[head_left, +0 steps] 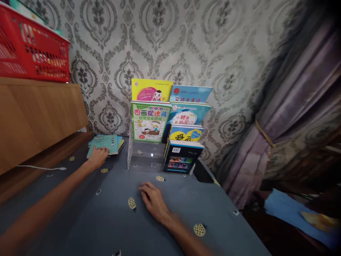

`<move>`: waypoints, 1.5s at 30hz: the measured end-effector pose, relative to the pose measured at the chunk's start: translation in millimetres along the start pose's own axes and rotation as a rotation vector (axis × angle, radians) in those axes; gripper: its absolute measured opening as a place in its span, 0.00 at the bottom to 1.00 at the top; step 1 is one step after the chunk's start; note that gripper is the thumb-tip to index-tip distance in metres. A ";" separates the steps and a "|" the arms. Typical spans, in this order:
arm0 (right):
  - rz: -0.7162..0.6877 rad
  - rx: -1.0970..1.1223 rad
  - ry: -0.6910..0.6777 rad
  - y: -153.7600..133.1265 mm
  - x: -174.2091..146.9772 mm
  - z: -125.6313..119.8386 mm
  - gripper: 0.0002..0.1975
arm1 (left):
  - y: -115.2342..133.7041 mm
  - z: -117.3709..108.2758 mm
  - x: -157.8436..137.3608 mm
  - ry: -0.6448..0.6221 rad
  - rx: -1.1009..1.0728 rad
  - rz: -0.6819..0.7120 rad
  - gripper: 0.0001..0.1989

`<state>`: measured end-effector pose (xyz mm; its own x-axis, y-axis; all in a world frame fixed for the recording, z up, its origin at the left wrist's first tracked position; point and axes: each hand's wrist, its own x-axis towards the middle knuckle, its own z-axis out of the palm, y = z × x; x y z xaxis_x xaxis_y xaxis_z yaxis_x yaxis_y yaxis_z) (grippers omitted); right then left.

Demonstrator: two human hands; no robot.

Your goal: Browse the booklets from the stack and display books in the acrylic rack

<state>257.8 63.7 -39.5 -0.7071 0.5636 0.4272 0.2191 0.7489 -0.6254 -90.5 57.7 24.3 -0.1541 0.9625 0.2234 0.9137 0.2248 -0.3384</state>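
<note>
My left hand [98,157] is at the far left of the table, its bent fingers closed on the near edge of a pale teal book [108,142]. That book lies on top of a small flat stack, and the hand partly hides it. Loosely curved and holding nothing, my right hand [154,202] rests on the cloth in front of a clear tiered book rack [149,163]. On the rack's left side stand a yellow book [151,87] and a green book [150,122]. Its right side holds two blue books, a yellow one and a black book [183,158] in front.
A wooden cabinet [39,121] bears a red basket [34,49] at the left. A white cable [42,167] lies below it. A dark flat object [203,173] lies right of the rack. Patterned wall behind; a curtain [255,142] hangs at the right.
</note>
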 end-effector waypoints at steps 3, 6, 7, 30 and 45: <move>-0.014 -0.003 -0.012 3.3 -0.9 1.4 0.15 | 6.3 0.1 -13.5 0.020 0.009 -0.018 0.26; -0.033 -0.016 -0.009 4.8 -1.3 3.0 0.15 | 7.3 2.0 -17.9 0.019 0.010 -0.057 0.32; -0.035 -0.021 -0.004 4.5 -1.5 3.3 0.15 | 6.6 3.3 -17.9 -0.005 0.009 -0.077 0.34; -0.027 -0.146 -0.083 1.2 -2.5 2.5 0.13 | 53.7 -25.9 -103.2 -0.314 -0.059 -0.100 0.37; 0.044 -0.084 0.149 14.1 2.7 -0.4 0.18 | 184.9 -117.8 -169.6 -0.215 -0.305 0.240 0.23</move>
<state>259.2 75.9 -46.8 -0.5891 0.6374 0.4967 0.3079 0.7453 -0.5913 148.8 -81.9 31.4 0.0307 0.9989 -0.0345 0.9974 -0.0329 -0.0647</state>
